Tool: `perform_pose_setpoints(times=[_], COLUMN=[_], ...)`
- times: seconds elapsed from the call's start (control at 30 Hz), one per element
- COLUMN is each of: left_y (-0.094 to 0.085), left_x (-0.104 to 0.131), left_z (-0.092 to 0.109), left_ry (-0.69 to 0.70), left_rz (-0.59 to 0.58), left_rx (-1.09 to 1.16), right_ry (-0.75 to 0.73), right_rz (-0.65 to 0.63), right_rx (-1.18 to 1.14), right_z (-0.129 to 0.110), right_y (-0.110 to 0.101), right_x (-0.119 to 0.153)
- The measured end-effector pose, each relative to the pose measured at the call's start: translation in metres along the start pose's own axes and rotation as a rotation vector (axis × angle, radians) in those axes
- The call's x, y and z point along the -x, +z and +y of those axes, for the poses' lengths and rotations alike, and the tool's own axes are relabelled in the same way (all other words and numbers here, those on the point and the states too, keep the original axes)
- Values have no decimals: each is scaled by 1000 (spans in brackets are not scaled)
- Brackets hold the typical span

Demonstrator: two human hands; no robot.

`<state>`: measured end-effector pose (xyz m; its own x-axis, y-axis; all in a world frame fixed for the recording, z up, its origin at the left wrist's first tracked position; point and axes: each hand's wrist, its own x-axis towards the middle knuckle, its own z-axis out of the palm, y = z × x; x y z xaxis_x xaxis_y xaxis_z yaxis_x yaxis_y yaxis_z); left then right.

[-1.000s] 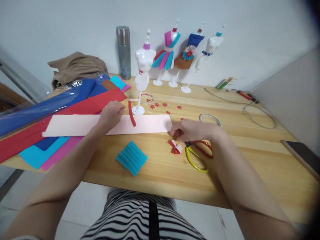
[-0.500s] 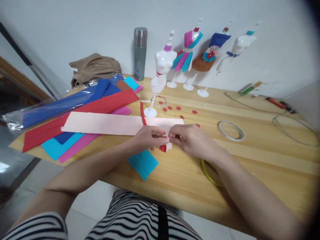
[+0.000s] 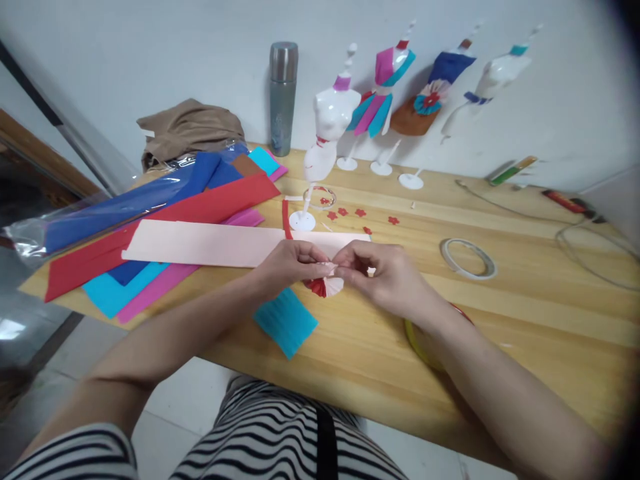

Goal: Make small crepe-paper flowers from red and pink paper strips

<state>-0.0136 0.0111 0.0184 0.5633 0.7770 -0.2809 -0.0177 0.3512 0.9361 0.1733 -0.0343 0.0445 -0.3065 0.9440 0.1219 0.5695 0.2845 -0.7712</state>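
Note:
My left hand (image 3: 290,265) and my right hand (image 3: 376,272) meet over the table's front part, fingertips pinched together. Between them is a small pleated paper fan (image 3: 334,287), red on the left and pale pink on the right, its gathered top partly hidden by my fingers. Behind my hands lies a long pale pink paper strip (image 3: 210,245), crossed by a narrow red strip (image 3: 286,217). A teal crepe paper piece (image 3: 287,323) rests just below my left hand. Beyond stands a white mannequin (image 3: 336,110) with a purple neck band.
Several small red paper flowers (image 3: 360,213) lie past my hands. A white tape roll (image 3: 469,260) is at right; a yellow ring (image 3: 421,347) sits partly under my right forearm. Folded papers (image 3: 215,207) fill the left. A flask (image 3: 283,100) and dressed mannequins (image 3: 434,100) stand at the back.
My fingers have shifted slightly up and left over the fan. More of its red and pink pleats now shows below them, and pale pink shows at the pinch. The view has tilted slightly.

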Motion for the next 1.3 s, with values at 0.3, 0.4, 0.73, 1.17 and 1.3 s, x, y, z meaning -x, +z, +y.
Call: perform_pose_setpoints(times=[0.3, 0.4, 0.73, 1.17, 1.3], left_y=[0, -2, 2, -8, -7], left_x=[-3, -3, 1, -4, -3], left_z=[-4, -3, 2, 5, 5], left_ry=[44, 95, 151, 204, 184], left_rz=[30, 67, 23, 109, 111], left_rx=[128, 137, 77, 114, 135], right_ry=[-9, -3, -25, -49, -131], right_rz=[46, 61, 130, 302, 289], right_rx=[8, 4, -88, -78, -29], right_z=[3, 3, 8, 3, 5], right_y=[0, -3, 9, 5, 0], right_x=[-1, -1, -3, 1, -1])
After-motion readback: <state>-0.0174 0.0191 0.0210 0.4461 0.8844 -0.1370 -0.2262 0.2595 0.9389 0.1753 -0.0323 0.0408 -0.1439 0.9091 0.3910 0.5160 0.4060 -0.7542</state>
